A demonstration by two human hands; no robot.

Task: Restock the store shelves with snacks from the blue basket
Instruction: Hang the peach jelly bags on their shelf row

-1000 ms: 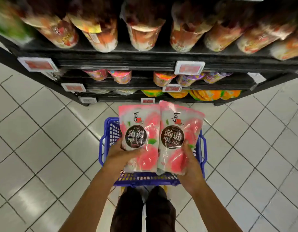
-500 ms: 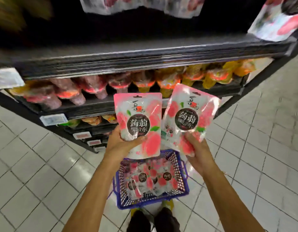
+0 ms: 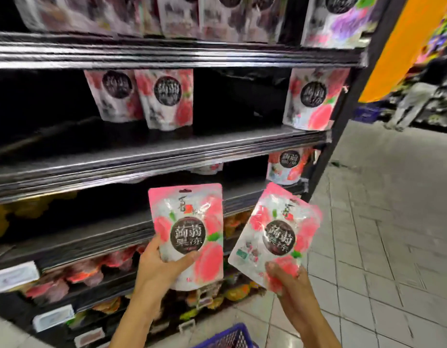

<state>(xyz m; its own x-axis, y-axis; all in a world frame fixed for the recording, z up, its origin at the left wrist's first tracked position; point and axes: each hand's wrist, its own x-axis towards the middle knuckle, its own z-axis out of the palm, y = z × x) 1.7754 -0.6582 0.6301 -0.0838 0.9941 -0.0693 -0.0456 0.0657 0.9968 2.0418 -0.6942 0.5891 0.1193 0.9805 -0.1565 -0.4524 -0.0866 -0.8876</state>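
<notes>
Head view has swung up off the floor, so the black shelving unit (image 3: pixel 152 159) now fills 9 to 1 o'clock; a second ago the camera looked straight down at the basket and feet. Tiled floor (image 3: pixel 383 222) runs from 3 to 5 o'clock. The middle shelf carries matching pink pouches: a pair (image 3: pixel 167 99) at 11 o'clock and a single one (image 3: pixel 315 96) at 1 o'clock, with a dark gap between them at 12, probably the slot to fill. Two pouches are up at shelf level, so I'd judge pick done and placing not yet begun. The left pouch (image 3: pixel 189 234) is upright at centre, gripped low by the left hand (image 3: pixel 162 267) with the thumb across its front. The right pouch (image 3: pixel 275 237) leans toward 1 o'clock, held by its bottom edge in the right hand (image 3: pixel 290 282) with fingers curled round it. Earlier the pouches sat side by side and touching; now they are apart and fanned out. The blue basket (image 3: pixel 225 336) has dropped to a corner at 6 o'clock; half a second ago it was fully in view with more pouches inside. A blurred person (image 3: pixel 413 101) stands at 2 o'clock.
</notes>
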